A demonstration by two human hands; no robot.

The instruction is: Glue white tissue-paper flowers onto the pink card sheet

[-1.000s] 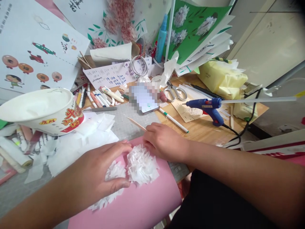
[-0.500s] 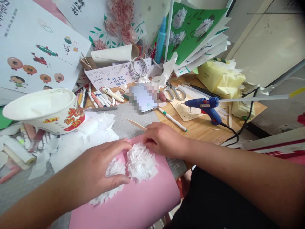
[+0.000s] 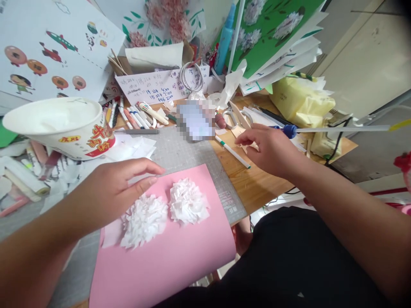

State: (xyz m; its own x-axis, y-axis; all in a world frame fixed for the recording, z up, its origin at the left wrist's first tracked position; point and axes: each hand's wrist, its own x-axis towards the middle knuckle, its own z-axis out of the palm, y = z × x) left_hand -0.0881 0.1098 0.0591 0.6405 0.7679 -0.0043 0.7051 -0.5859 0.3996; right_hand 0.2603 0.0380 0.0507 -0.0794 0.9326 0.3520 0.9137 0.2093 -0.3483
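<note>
Over the back left edge of a sheet of pink paper (image 3: pixel 192 252) hovers my left hand (image 3: pixel 118 188), thumb and fingers apart with nothing between them. Two white ruffled paper flowers lie on the sheet: a left flower (image 3: pixel 144 220) just below that hand, and a right flower (image 3: pixel 189 201). My right hand (image 3: pixel 269 149) is off to the right above the wooden table. A pale flat wooden stick (image 3: pixel 239 113) juts up from it across the scissors (image 3: pixel 229 119). The hand covers most of a blue glue gun (image 3: pixel 290 131).
A white paper bowl (image 3: pixel 58 128) stands left, near scattered white paper pieces and several markers (image 3: pixel 138 117). A green-capped pen (image 3: pixel 233 152) lies beside the grey cutting mat (image 3: pixel 170 147). Behind are a blurred phone (image 3: pixel 195 122), a handwritten card (image 3: pixel 154 90) and a yellow tissue pack (image 3: pixel 298 102).
My right hand has moved from the right flower to the glue gun, carrying the stick. My left hand has drawn back left, uncovering the left flower. The view has shifted slightly.
</note>
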